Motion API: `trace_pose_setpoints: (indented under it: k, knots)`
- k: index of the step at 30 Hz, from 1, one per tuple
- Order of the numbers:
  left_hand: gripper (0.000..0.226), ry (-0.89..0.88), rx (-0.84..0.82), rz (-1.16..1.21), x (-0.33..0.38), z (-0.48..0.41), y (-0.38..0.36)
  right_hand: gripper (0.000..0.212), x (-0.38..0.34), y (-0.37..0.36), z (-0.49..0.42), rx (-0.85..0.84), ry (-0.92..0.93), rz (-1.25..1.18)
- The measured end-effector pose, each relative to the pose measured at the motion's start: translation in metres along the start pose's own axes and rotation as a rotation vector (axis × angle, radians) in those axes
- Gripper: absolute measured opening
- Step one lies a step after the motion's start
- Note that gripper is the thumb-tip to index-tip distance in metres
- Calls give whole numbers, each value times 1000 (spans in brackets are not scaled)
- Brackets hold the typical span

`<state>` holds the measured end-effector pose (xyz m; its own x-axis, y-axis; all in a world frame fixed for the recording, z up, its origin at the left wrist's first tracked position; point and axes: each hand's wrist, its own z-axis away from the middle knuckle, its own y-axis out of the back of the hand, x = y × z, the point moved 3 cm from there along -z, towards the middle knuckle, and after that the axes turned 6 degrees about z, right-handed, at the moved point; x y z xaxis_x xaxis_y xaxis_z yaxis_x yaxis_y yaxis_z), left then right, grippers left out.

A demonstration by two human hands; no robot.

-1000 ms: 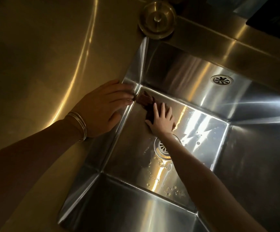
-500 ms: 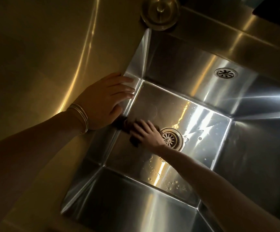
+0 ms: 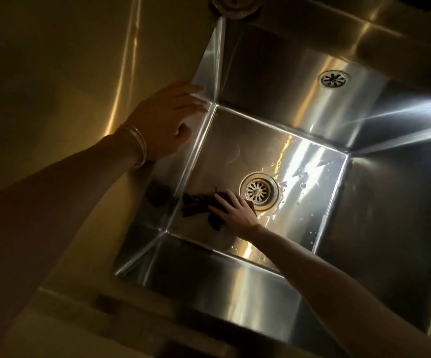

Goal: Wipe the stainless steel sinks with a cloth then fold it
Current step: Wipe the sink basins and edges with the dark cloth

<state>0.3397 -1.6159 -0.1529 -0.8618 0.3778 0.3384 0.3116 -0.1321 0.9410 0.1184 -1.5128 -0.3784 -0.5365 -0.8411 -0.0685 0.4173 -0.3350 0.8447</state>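
1. The right hand (image 3: 236,211) lies flat on the dark cloth (image 3: 198,205), fingers spread, pressing it to the sink (image 3: 248,140) floor.
2. The cloth sits bunched near the floor's near-left corner, just beside the drain (image 3: 258,191).
3. Water drops dot the floor right of the drain.
4. The left hand (image 3: 165,120), bangles (image 3: 138,144) at its wrist, rests on the sink's left edge, fingers loosely extended, holding nothing.
5. An overflow grate (image 3: 333,79) is on the far wall.
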Motion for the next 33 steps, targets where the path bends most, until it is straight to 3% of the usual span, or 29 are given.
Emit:
trace_pose_setpoints:
  k: [5, 9, 11, 16, 18, 23, 24, 28, 33]
  knots:
    - [44, 74, 30, -23, 27, 22, 3, 77, -11, -20, 28, -75, -119, 12]
    - [48, 75, -39, 103, 76, 86, -10, 69, -35, -29, 30, -31, 229, 138]
    - [48, 126, -107, 127, 98, 126, -28, 64, -33, -26, 14, -43, 297, 180]
    - [68, 256, -260, 174, 125, 181, -52, 69, -5, 6, -3, 1, -173, -140]
    - [74, 279, -290, 179, 127, 185, -55, 74, 3, -1, 13, 20, -257, -183]
    - [71, 313, -280, 145, 127, 182, -58, 46, -13, -52, 67, 52, 227, 70]
    - [71, 310, -273, 141, 127, 182, -58, 46, -11, -55, 74, 36, 250, 89]
    - [72, 299, -299, 173, 125, 182, -59, 71, 3, -54, 94, -159, -36, -56]
    - [66, 353, -447, 235, 133, 172, -56, 66, 13, -24, 153, -276, -58, -190]
